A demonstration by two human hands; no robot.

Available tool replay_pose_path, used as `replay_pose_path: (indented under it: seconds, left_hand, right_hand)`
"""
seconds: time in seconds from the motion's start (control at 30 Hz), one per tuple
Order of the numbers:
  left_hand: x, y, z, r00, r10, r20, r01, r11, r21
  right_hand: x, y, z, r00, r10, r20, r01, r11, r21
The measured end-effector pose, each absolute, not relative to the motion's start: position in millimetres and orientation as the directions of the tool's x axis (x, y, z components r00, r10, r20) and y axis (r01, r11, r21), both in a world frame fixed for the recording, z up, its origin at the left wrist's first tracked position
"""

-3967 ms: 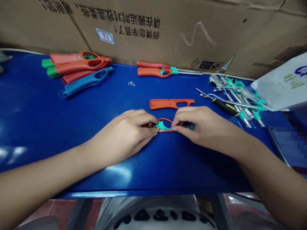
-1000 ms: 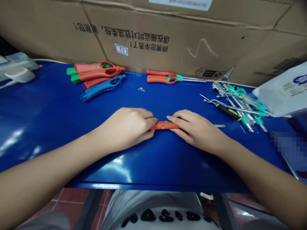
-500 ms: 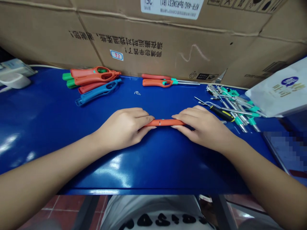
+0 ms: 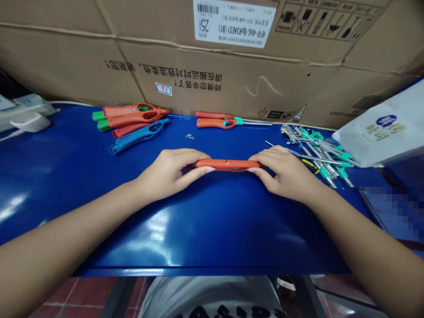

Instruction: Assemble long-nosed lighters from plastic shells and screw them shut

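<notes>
Left hand (image 4: 168,174) and right hand (image 4: 285,172) are clamped on either end of an orange plastic lighter body (image 4: 227,164), right over the glossy blue workbench (image 4: 212,225)! Beyond it, orange and blue lighters (image 4: 135,137), teal-collared metal rods (image 4: 318,159), and cardboard cartons (image 4: 212,84) line the far edge.

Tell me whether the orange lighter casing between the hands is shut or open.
Shut: the casing reads as one solid bar, no gap visible, held between left hand and right hand.
</notes>
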State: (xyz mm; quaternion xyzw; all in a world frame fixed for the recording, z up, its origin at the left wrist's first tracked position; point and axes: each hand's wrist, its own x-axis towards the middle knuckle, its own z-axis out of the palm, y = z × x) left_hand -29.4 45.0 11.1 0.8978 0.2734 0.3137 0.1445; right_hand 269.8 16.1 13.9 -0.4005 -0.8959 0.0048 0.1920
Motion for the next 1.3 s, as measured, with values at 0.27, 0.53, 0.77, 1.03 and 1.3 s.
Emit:
replay_pose_path:
  seconds: [0.27, 0.53, 0.77, 1.03, 1.3]
  left_hand:
    - [-19, 36, 14, 0.488, 0.871, 0.060, 0.248, -0.203, 0.947]
    - [-7, 31, 17, 0.495, 0.747, -0.445, 0.103, 0.458, 0.883]
    - [-14, 19, 21, 0.648, 0.758, 0.074, 0.259, -0.311, 0.915]
    - [-23, 19, 11, 0.879, 0.391, 0.274, 0.186, -0.809, 0.558]
    - [-27, 34, 13, 0.866, 0.433, 0.251, 0.250, -0.809, 0.532]
  right_hand:
    - [262, 11, 19, -0.584, 0.747, 0.317, 0.723, 0.656, -0.215]
    - [252, 4, 17, -0.684, 0.645, 0.342, 0.679, 0.734, -0.027]
    - [242, -4, 16, -0.677, 0.638, 0.366, 0.612, 0.765, -0.201]
    - [234, -19, 19, -0.776, 0.594, 0.213, 0.511, 0.790, -0.340]
    - [248, -6, 29, -0.735, 0.665, 0.129, 0.593, 0.724, -0.353]
